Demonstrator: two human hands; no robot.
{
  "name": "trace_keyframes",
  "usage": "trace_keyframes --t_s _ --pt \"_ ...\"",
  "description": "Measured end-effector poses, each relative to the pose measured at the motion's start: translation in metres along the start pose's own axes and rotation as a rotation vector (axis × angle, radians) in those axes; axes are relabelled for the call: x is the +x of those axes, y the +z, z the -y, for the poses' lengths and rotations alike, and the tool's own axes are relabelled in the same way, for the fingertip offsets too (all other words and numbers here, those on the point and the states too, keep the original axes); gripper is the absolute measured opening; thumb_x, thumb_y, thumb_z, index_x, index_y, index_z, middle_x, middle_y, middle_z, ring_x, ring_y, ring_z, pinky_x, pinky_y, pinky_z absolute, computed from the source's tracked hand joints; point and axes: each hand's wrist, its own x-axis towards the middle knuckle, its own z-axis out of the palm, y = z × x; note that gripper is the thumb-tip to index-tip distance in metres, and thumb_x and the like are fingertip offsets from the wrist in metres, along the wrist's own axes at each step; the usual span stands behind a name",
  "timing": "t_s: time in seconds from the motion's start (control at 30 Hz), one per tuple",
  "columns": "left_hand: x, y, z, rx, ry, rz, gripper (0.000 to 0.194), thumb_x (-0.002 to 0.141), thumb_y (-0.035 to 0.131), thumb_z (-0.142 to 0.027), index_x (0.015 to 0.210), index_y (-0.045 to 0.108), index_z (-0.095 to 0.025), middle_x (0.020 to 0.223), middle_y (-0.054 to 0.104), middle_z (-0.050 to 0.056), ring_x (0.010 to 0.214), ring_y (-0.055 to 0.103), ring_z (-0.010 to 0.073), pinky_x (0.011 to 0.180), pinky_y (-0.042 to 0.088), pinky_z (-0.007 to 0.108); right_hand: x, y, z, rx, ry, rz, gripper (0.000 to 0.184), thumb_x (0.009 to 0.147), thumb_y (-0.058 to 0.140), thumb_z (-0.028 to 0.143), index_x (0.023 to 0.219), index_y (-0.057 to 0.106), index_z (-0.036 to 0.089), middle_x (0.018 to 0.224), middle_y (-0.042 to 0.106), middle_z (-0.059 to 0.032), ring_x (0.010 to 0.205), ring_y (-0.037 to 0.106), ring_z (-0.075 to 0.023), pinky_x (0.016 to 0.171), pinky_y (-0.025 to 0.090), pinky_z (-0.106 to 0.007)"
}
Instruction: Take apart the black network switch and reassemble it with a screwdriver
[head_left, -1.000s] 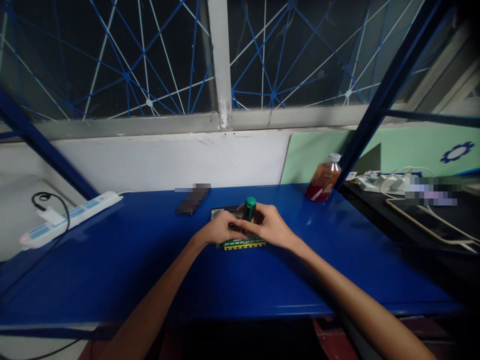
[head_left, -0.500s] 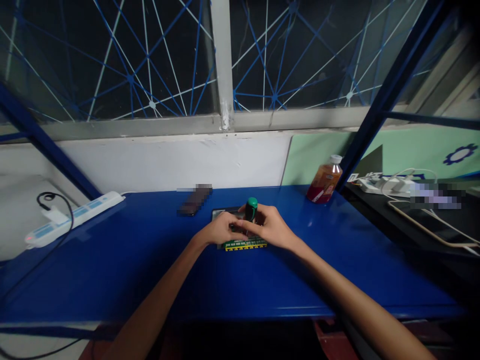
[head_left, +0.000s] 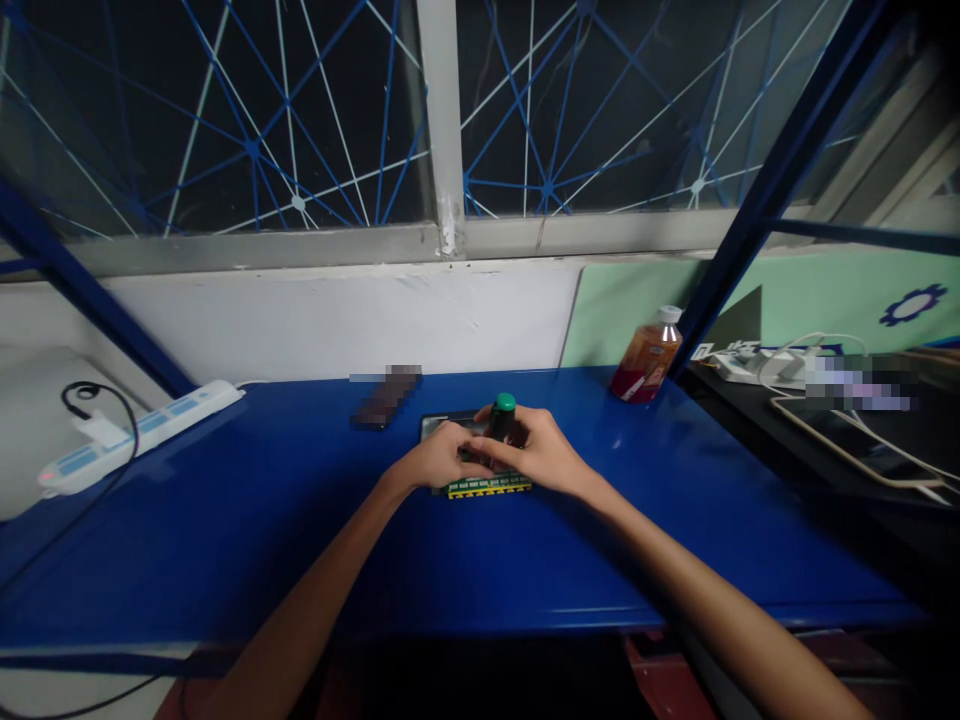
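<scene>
Green-topped and upright, a screwdriver [head_left: 504, 408] stands in the grip of my right hand [head_left: 546, 450], whose thumb and fingers wrap round its handle. My left hand [head_left: 436, 455] is closed just left of it, fingertips meeting those of the right hand. Whatever lies between the left fingers is hidden. Under both hands is a dark flat item [head_left: 431, 424], mostly covered, its edge showing at the back left. A green case with a yellow front edge [head_left: 489, 489] lies nearest me, partly beneath the hands.
On the blue table [head_left: 450, 570], a dark blurred-out object [head_left: 384, 400] lies at the back left. A white power strip [head_left: 150, 435] with a black cable sits at the left. A drink bottle [head_left: 646, 358] stands at the back right. Beyond it, a phone [head_left: 855, 440] lies on a black surface.
The view has shifted slightly. Both hands stay over the same spot, and the screwdriver's handle shows a little less tilted; little else differs.
</scene>
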Motion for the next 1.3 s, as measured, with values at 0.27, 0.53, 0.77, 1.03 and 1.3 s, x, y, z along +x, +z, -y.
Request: trace_keyframes --t_s 0.27,0.53,0.77,1.03,1.3 --pt "-0.0003 -0.0013 0.0021 0.032 0.015 0.003 0.024 0.072 0.068 -0.034 0.076 0.069 -0.011 0.067 0.06 0.001 0.059 0.048 0.0109 0.055 0.035 0.022 -0.0007 0.0032 -0.0045 0.024 0.002 0.009 0.035 0.08 0.064 0.044 0.102 0.064 0.016 0.07 0.061 -0.0001 0.054 0.047 -0.0105 0.05 0.035 -0.025" --pt "-0.0014 -0.0036 0.0 0.062 0.005 0.014 0.021 0.073 0.066 -0.031 0.076 0.067 -0.01 0.065 0.058 0.0 0.058 0.046 0.0103 0.053 0.033 0.022 -0.0002 0.003 -0.0057 0.025 0.008 0.01 0.035 0.081 0.064 0.043 0.102 0.064 0.016 0.067 0.062 0.0 0.055 0.049 -0.0112 0.051 0.037 -0.025" --pt "-0.0001 -0.0019 0.0026 0.094 0.005 -0.013 0.027 0.072 0.068 -0.037 0.077 0.07 -0.01 0.065 0.061 0.001 0.058 0.048 0.0108 0.054 0.034 0.022 -0.0005 0.0024 -0.0045 0.027 0.004 0.002 0.034 0.08 0.065 0.043 0.101 0.065 0.016 0.069 0.063 -0.0003 0.057 0.051 -0.0115 0.052 0.037 -0.025" --pt "0.0002 -0.0001 0.0002 0.054 0.022 -0.041 0.025 0.07 0.072 -0.036 0.07 0.068 -0.011 0.064 0.059 0.0 0.057 0.049 0.01 0.053 0.035 0.021 -0.0007 0.0018 -0.0049 0.049 0.019 0.016 0.034 0.081 0.064 0.043 0.102 0.064 0.016 0.069 0.064 -0.0011 0.057 0.055 -0.0125 0.053 0.04 -0.026" --pt "-0.0006 -0.0019 -0.0002 0.046 -0.02 0.006 0.018 0.072 0.068 -0.029 0.075 0.069 -0.011 0.064 0.063 0.001 0.054 0.048 0.0097 0.051 0.035 0.021 -0.001 0.0014 -0.0024 0.03 0.029 0.0 0.037 0.081 0.063 0.047 0.101 0.065 0.016 0.069 0.064 -0.0024 0.059 0.056 -0.0142 0.053 0.042 -0.027"
